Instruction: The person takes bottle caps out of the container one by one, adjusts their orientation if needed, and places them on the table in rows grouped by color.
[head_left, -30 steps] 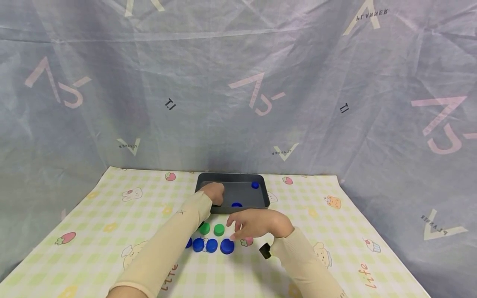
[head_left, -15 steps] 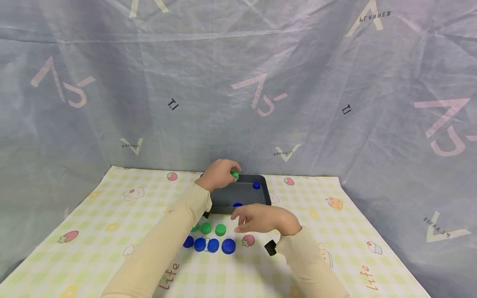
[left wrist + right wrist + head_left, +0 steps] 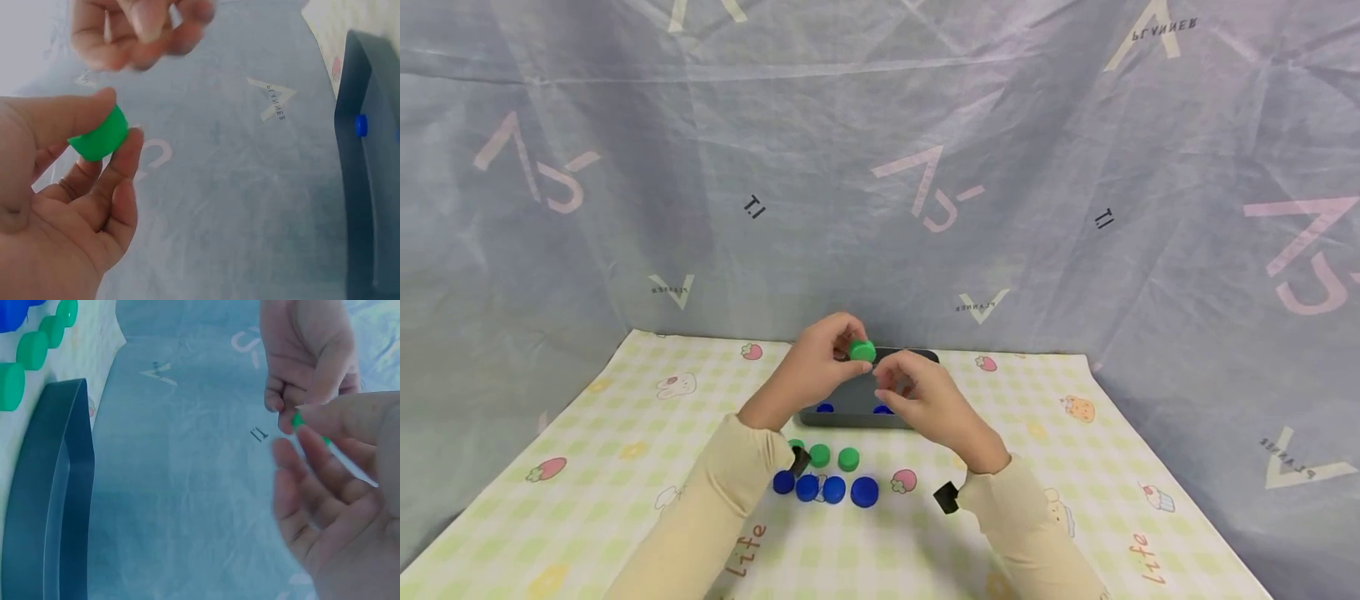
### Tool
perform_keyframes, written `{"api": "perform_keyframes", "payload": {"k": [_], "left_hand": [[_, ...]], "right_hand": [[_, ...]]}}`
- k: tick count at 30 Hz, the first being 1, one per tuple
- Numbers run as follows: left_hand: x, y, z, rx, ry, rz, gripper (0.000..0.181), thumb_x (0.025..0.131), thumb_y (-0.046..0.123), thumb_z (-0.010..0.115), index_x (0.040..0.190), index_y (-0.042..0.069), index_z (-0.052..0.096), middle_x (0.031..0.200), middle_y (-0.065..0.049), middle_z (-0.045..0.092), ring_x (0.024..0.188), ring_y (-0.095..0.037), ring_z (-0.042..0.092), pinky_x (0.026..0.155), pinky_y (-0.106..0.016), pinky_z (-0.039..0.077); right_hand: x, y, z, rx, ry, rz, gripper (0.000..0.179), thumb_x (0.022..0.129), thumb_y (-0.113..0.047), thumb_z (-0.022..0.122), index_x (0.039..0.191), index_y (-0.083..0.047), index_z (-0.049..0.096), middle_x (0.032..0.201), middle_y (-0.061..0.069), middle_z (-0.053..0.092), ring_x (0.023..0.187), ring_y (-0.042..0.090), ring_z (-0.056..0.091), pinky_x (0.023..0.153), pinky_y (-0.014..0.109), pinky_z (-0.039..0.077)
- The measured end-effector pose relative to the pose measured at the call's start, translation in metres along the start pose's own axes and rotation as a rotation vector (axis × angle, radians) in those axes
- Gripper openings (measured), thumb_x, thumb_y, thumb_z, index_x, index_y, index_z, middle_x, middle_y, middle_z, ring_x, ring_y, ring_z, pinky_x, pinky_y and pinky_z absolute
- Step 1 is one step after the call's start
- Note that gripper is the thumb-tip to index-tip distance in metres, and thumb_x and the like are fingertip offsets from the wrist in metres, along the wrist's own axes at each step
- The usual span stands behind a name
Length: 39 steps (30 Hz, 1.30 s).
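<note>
Rising from its earlier place by the near edge of the dark tray (image 3: pixel 850 420), the right hand (image 3: pixel 932 400) is now hovering just beside the left hand (image 3: pixel 808 367), which is drawing back slightly toward the body and showing more of the green cap (image 3: pixel 862 352). Left thumb and fingertips are pinching this cap, holding it raised above the tray in the head view. Right fingers are curving loosely, standing apart from the cap in the left wrist view. Inside the tray, two blue caps (image 3: pixel 825 408) are showing by the near wall. Nearer the body, on the checked tablecloth (image 3: pixel 880 550), a row of green caps (image 3: pixel 819 455) is lying partly behind the left sleeve (image 3: pixel 715 500), and a row of four blue caps (image 3: pixel 833 489) is lying in front of it. Beyond the tablecloth, a grey curtain (image 3: pixel 850 100) is hanging.
</note>
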State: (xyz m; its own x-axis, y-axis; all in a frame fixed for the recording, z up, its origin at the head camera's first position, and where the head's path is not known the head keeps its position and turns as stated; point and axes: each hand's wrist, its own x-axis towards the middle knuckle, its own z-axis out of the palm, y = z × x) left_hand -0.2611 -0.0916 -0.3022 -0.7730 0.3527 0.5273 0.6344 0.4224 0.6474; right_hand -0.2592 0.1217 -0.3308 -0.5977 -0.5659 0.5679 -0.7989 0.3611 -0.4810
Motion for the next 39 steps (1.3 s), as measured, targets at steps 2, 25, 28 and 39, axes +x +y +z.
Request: {"api": "perform_keyframes", "payload": {"k": [2,25,28,39], "left_hand": [[-0.01,-0.002,0.0,-0.049,0.0,-0.014,0.024,0.088,0.008,0.076,0.101,0.011,0.057,0.09,-0.002,0.058,0.077,-0.018,0.058,0.067,-0.032,0.051],[-0.028,-0.018,0.019,-0.087,-0.062,-0.247,0.025,0.091,0.025,0.075,0.108,0.015,0.061,0.109,-0.002,0.06,0.089,-0.017,0.062,0.075,-0.033,0.053],[-0.027,-0.021,0.014,-0.012,-0.049,-0.259,0.026,0.091,0.026,0.075,0.111,0.016,0.061,0.116,-0.001,0.058,0.093,-0.018,0.062,0.078,-0.035,0.054],[-0.03,-0.028,0.002,0.091,-0.04,-0.314,0.028,0.091,0.03,0.075,0.112,0.017,0.061,0.118,-0.001,0.059,0.096,-0.017,0.061,0.076,-0.035,0.052]], "right_hand": [[0.001,-0.001,0.003,-0.007,0.035,-0.077,0.027,0.089,-0.002,0.073,0.112,-0.013,0.063,0.102,0.002,0.062,0.087,0.014,0.061,0.07,0.029,0.054],[0.0,0.005,0.025,-0.169,-0.006,-0.032,0.029,0.084,-0.009,0.08,0.108,-0.012,0.065,0.101,-0.002,0.059,0.084,0.012,0.055,0.074,0.029,0.051],[-0.001,0.013,0.026,-0.186,-0.161,0.074,0.026,0.085,-0.013,0.08,0.106,-0.013,0.065,0.098,-0.004,0.058,0.083,0.012,0.053,0.075,0.029,0.05],[-0.009,0.049,0.049,-0.284,-0.59,0.302,0.028,0.084,-0.013,0.08,0.11,-0.011,0.07,0.102,-0.004,0.068,0.088,0.013,0.061,0.082,0.033,0.052]]}}
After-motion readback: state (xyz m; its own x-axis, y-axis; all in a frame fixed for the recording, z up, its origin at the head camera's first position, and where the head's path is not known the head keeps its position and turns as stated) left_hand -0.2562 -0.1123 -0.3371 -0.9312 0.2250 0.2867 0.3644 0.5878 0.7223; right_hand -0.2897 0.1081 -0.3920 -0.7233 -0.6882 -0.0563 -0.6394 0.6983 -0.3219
